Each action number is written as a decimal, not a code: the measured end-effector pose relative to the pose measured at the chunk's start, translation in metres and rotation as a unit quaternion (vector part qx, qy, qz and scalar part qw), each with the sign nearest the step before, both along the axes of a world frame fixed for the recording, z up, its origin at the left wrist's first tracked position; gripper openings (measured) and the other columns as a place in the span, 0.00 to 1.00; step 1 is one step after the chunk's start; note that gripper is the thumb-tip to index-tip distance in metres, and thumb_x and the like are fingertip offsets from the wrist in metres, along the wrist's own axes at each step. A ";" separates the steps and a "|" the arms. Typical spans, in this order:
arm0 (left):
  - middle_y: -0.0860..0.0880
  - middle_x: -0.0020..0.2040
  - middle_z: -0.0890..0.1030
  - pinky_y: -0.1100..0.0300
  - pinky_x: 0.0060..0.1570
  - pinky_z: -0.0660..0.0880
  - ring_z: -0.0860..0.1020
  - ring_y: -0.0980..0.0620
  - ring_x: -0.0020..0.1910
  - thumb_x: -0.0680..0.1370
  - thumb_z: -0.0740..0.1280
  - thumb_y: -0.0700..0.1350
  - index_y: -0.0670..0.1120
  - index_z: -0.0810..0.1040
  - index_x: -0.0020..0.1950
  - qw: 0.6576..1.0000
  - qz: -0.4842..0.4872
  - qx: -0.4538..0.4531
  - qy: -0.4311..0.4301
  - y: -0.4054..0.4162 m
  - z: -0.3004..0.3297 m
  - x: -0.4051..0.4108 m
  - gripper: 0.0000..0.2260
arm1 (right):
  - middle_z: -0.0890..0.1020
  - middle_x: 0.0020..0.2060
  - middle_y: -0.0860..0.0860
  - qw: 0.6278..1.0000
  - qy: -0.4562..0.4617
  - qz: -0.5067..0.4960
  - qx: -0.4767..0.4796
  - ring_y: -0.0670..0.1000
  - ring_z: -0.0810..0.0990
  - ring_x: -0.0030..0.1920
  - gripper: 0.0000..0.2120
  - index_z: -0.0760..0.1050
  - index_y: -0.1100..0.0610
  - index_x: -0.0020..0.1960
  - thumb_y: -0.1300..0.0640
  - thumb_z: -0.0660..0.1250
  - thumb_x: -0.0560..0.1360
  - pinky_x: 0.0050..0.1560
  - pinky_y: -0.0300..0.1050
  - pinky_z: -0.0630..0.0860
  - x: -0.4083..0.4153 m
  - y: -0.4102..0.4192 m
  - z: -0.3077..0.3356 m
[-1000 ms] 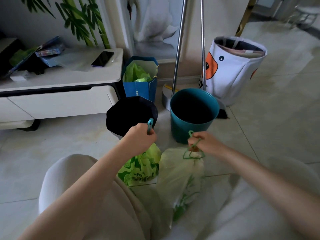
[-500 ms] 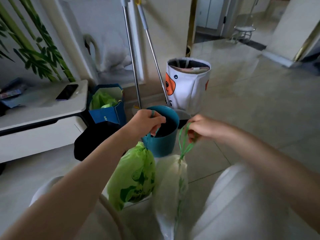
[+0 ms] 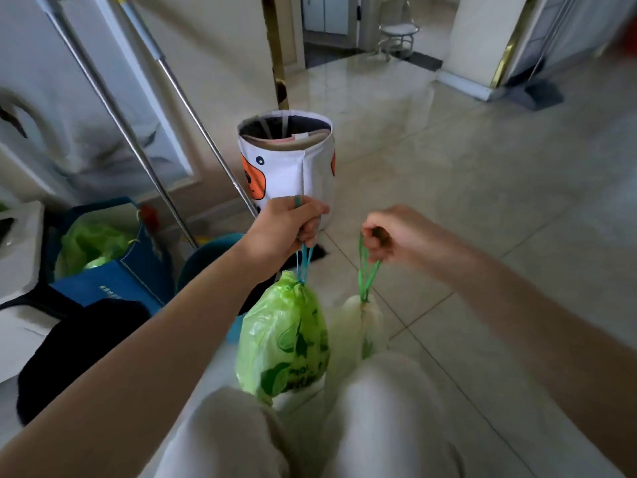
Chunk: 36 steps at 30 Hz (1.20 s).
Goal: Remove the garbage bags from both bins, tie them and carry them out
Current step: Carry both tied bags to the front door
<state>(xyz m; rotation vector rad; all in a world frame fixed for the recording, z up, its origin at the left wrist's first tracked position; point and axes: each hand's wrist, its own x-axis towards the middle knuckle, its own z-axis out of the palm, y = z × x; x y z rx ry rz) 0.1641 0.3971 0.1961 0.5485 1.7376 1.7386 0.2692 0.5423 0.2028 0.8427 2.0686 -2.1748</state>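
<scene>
My left hand [image 3: 286, 224] grips the teal drawstring of a full green garbage bag [image 3: 282, 336], which hangs closed below it in front of my knees. My right hand [image 3: 389, 234] holds the green drawstring loop of a pale translucent garbage bag [image 3: 367, 319], hanging beside the green one and partly hidden behind my leg. The teal bin [image 3: 206, 257] stands on the floor behind my left forearm, mostly covered by it. The black bin [image 3: 79, 346] sits lower left, its opening hidden.
A white fabric basket [image 3: 293, 170] with orange patches stands just beyond my hands. Two metal poles [image 3: 138, 143] lean on the wall at left. A blue bag [image 3: 113, 270] with green plastic and a white cabinet [image 3: 20, 250] are at left. Tiled floor [image 3: 482, 167] runs toward a doorway.
I have risen and the view has swung right toward the hallway. Both bags have lifted off the floor and now hang from my hands, higher than the bins.
</scene>
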 end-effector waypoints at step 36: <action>0.46 0.33 0.76 0.60 0.30 0.67 0.74 0.47 0.34 0.73 0.66 0.43 0.40 0.80 0.40 0.837 -0.299 -0.311 0.336 0.356 0.453 0.056 0.07 | 0.85 0.39 0.51 0.900 -0.183 -0.299 0.257 0.43 0.72 0.29 0.08 0.81 0.56 0.42 0.54 0.65 0.74 0.32 0.36 0.65 0.167 0.257 0.450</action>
